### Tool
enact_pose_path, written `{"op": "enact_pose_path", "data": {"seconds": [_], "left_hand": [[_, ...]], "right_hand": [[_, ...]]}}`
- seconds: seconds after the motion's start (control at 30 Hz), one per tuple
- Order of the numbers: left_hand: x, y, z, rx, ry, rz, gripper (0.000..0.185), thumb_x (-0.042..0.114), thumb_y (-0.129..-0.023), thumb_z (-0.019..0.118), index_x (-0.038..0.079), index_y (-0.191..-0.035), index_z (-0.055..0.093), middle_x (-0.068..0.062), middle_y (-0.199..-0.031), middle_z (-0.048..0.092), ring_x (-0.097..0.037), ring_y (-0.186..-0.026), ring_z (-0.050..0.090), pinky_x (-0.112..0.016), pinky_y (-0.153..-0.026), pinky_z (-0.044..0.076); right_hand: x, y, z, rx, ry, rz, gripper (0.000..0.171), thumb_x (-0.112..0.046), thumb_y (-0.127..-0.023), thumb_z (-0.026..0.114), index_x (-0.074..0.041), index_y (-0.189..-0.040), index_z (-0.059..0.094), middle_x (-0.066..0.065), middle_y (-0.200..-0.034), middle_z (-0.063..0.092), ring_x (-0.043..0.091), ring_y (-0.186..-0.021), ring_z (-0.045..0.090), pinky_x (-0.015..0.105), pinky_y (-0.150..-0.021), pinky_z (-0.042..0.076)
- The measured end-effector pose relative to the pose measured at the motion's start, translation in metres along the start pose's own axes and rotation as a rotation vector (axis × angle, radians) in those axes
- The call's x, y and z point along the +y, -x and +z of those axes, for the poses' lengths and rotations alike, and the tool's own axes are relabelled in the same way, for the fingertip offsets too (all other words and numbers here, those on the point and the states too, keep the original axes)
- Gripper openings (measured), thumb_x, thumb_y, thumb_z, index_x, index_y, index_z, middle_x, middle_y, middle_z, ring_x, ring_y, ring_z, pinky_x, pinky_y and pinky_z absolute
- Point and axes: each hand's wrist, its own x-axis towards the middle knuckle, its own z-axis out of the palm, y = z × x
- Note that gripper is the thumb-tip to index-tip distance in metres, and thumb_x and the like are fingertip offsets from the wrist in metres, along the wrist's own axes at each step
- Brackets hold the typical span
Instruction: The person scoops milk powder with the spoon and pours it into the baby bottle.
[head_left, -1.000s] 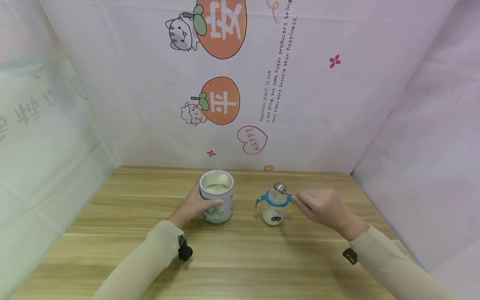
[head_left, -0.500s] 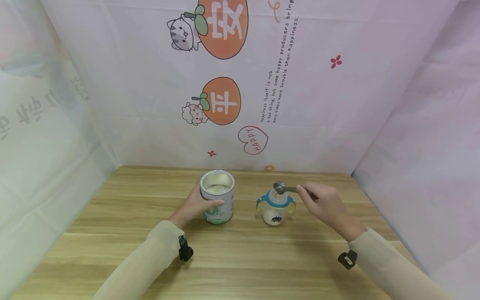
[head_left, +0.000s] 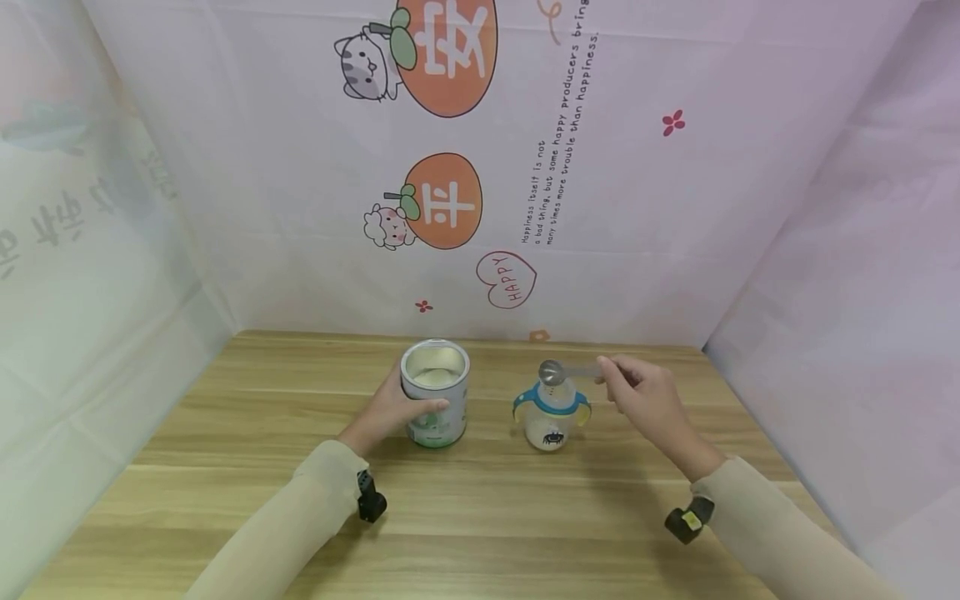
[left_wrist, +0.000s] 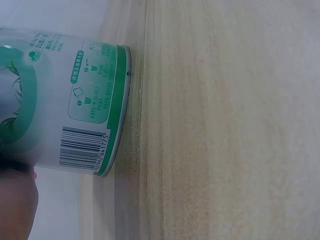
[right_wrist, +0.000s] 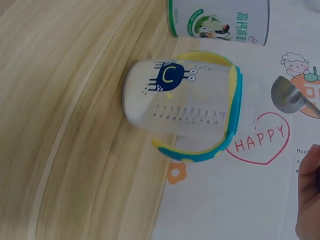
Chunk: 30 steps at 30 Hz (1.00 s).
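My left hand [head_left: 390, 412] grips a white-and-green milk powder can [head_left: 442, 425] that stands open on the table, with pale powder inside. In the left wrist view the can's barcode side [left_wrist: 82, 147] shows beside the thumb. My right hand [head_left: 651, 402] pinches the handle of a small metal scoop [head_left: 551, 372]. The scoop's bowl is close over the mouth of a clear baby bottle [head_left: 546, 429], which has blue-and-yellow handles and a crab-like print. In the right wrist view, whitish contents [right_wrist: 137, 92] lie at the bottle's base, and the scoop [right_wrist: 289, 95] is apart from the bottle.
The wooden table [head_left: 465, 533] bears the can on the left and the bottle to its right. A printed cloth [head_left: 615, 208] hangs behind the table's back edge. More cloth walls [head_left: 847, 333] close off both sides.
My right hand has turned and risen slightly, bringing the scoop's handle nearly level. The scoop's bowl has shifted a little left over the bottle. The left hand and can hold their place.
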Motion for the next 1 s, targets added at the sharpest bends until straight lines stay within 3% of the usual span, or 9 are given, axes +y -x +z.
{"op": "enact_pose_path", "data": {"seconds": [0.27, 0.53, 0.67, 1.0], "left_hand": [[0.000, 0.000, -0.001, -0.012, 0.010, 0.004, 0.102, 0.035, -0.075, 0.090, 0.030, -0.154, 0.026, -0.006, -0.143, 0.048, -0.030, -0.134, 0.044, -0.061, -0.110, 0.031], [0.000, 0.000, -0.001, -0.015, 0.007, 0.004, 0.102, 0.036, -0.076, 0.090, 0.030, -0.154, 0.025, -0.007, -0.144, 0.047, -0.030, -0.134, 0.044, -0.061, -0.110, 0.031], [0.000, 0.000, -0.001, -0.014, 0.003, 0.001, 0.103, 0.037, -0.075, 0.090, 0.030, -0.154, 0.025, -0.007, -0.144, 0.047, -0.030, -0.134, 0.044, -0.061, -0.110, 0.031], [0.002, 0.000, 0.000, -0.016, 0.015, 0.015, 0.101, 0.033, -0.076, 0.090, 0.028, -0.154, 0.026, -0.008, -0.143, 0.048, -0.030, -0.133, 0.045, -0.060, -0.110, 0.031]], "right_hand": [[-0.008, -0.004, 0.001, -0.061, -0.232, 0.267, 0.042, -0.035, -0.106, 0.052, 0.000, -0.089, 0.068, 0.007, -0.066, 0.058, 0.017, -0.056, 0.054, 0.028, -0.053, 0.051], [-0.005, -0.011, 0.009, -0.096, -0.472, 0.433, 0.040, -0.032, -0.107, 0.051, 0.003, -0.090, 0.064, 0.003, -0.069, 0.056, 0.011, -0.057, 0.051, 0.025, -0.057, 0.051], [-0.005, -0.014, 0.013, -0.129, -0.521, 0.477, 0.038, -0.033, -0.107, 0.050, -0.002, -0.089, 0.063, 0.001, -0.070, 0.055, 0.009, -0.057, 0.050, 0.025, -0.058, 0.051], [-0.013, -0.021, 0.025, -0.164, -0.523, 0.460, 0.042, -0.034, -0.107, 0.050, 0.004, -0.092, 0.062, 0.003, -0.072, 0.054, 0.010, -0.058, 0.050, 0.026, -0.061, 0.050]]}}
